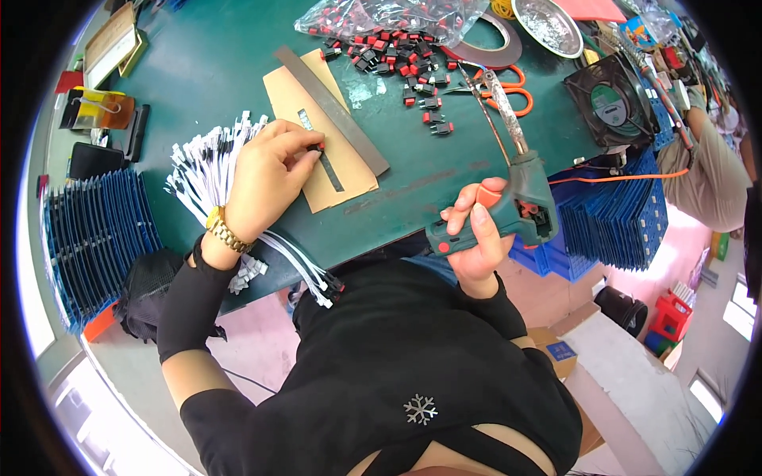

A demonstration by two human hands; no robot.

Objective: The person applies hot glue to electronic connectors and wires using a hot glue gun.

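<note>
The left hand covered part of the bundle of white wires with black ends, and its fingertips hid most of the small red-and-black part they pinched. The right hand wrapped the green pistol-grip soldering gun, concealing much of its handle. The clear plastic bag of red-and-black connectors was cut off by the top edge. The round metal dish held contents too small to tell.

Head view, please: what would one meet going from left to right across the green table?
Stack of blue boards → bundle of white wires → left hand → metal strip → right hand holding the soldering gun → black fan.
</note>
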